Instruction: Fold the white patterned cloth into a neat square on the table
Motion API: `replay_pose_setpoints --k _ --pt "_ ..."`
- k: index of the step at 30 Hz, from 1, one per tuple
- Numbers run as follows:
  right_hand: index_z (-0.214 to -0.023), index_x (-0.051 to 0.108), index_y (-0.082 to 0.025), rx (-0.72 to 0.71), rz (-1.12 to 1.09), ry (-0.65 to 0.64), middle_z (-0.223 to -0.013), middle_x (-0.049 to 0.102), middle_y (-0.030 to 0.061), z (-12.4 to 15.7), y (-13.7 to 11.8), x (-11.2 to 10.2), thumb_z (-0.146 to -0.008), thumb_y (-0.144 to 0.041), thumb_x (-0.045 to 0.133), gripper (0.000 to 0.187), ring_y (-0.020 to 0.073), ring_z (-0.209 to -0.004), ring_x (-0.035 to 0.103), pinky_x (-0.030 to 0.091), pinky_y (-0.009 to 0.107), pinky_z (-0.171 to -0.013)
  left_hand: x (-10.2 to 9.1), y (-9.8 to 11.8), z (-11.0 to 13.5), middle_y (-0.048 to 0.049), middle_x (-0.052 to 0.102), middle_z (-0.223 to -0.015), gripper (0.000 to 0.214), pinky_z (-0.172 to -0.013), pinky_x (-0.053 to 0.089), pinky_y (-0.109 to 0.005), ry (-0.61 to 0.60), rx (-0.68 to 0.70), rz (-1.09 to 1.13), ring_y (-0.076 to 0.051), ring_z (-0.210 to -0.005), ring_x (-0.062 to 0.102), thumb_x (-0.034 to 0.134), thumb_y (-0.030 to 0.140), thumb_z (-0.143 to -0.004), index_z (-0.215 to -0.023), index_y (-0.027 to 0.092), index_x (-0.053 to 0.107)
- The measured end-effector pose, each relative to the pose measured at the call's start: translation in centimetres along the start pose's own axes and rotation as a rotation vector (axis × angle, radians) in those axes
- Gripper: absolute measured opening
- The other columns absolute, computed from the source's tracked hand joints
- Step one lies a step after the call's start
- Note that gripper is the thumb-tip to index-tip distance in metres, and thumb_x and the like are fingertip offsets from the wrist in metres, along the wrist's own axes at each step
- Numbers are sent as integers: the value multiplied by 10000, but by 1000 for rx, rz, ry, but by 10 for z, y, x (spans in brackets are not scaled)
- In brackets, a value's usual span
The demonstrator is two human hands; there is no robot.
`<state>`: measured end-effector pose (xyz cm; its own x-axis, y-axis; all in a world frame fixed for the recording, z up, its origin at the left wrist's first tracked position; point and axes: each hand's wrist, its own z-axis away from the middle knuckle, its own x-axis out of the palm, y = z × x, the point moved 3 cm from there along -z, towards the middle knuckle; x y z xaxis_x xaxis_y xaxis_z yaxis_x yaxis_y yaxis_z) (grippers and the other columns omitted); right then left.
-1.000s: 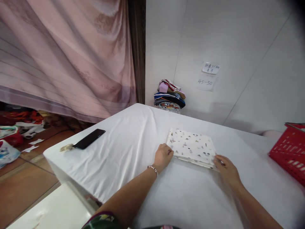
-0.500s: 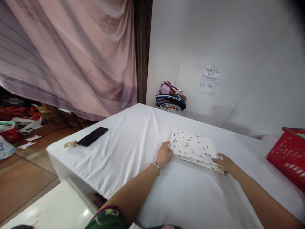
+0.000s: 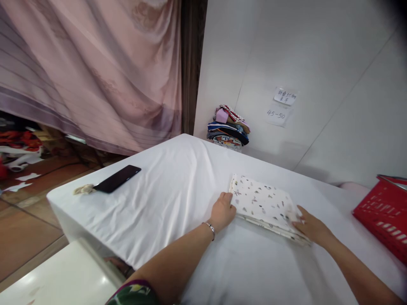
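Note:
A folded white cloth (image 3: pixel 259 199) with small scattered prints lies in several layers on the white-covered table (image 3: pixel 178 182). Its left edge is held by my left hand (image 3: pixel 223 211), fingers curled against the fold, with a bracelet on the wrist. At the right near corner, my right hand (image 3: pixel 310 224) has its thumb on top and its other fingers partly hidden at the side. The fingertips there are a little blurred.
A black phone (image 3: pixel 117 178) with a pale strap (image 3: pixel 84 189) lies at the table's left. Folded clothes (image 3: pixel 228 129) are stacked by the wall beyond the far edge. A red plastic basket (image 3: pixel 381 212) stands right. A white stool-like surface (image 3: pixel 60 275) is at lower left.
The folded cloth and both hands have shifted slightly right and toward me. Both hands remain at its edges. The head view has also moved a little.

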<state>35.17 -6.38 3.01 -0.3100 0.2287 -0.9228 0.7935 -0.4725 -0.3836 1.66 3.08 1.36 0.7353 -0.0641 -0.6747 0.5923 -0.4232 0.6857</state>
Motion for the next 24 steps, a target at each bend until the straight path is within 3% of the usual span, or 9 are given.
replay_pose_setpoints --k 3,6,10,13,17,20,24 --pt "-1269 457 -232 -291 63 29 -1263 522 88 -5 -42 8 -744 -429 512 563 277 -1128 498 421 409 -893 0 2 0 -74 514 -1101 432 -811 449 -280 30 47 -4 -179 -951 525 430 68 -688 -1093 198 501" --pt "-1267 458 -229 -571 52 36 -1319 469 84 -7 -97 30 -817 -413 450 486 268 -1187 448 390 433 -944 0 3 0 -71 511 -1093 419 -847 444 -293 34 70 9 -184 -985 505 426 58 -680 -1064 193 523" --pt "-1288 428 -177 -711 89 -15 -1381 385 103 -25 -164 63 -844 -323 407 467 241 -1273 338 323 416 -1015 0 1 1 -61 525 -1043 387 -822 453 -281 19 73 12 -168 -902 530 428 65 -686 -1029 197 549" --pt "-1280 419 -159 -688 149 -18 -1379 382 118 -46 -200 80 -851 -279 385 447 236 -1294 292 306 424 -1014 1 1 1 -53 535 -1008 363 -814 446 -280 15 74 -11 -167 -883 533 435 71 -686 -1000 202 562" --pt "-1298 379 -146 -582 229 -71 -1403 340 130 -62 -220 105 -897 -344 291 455 260 -1307 250 261 493 -1002 3 2 1 -55 543 -984 349 -798 425 -329 6 60 -79 -192 -894 524 443 90 -693 -999 202 566" --pt "-1348 308 -127 -554 230 -91 -1439 272 124 -63 -218 119 -911 -389 221 517 257 -1324 211 185 497 -1034 3 3 1 -57 541 -985 353 -794 411 -353 -13 54 -111 -203 -899 518 438 91 -704 -1014 208 562" --pt "-1359 293 -135 -567 221 -91 -1443 266 116 -63 -212 124 -911 -405 207 530 244 -1328 203 175 475 -1042 4 5 1 -57 529 -995 358 -790 405 -349 -39 68 -114 -197 -890 513 432 82 -711 -1015 217 564"
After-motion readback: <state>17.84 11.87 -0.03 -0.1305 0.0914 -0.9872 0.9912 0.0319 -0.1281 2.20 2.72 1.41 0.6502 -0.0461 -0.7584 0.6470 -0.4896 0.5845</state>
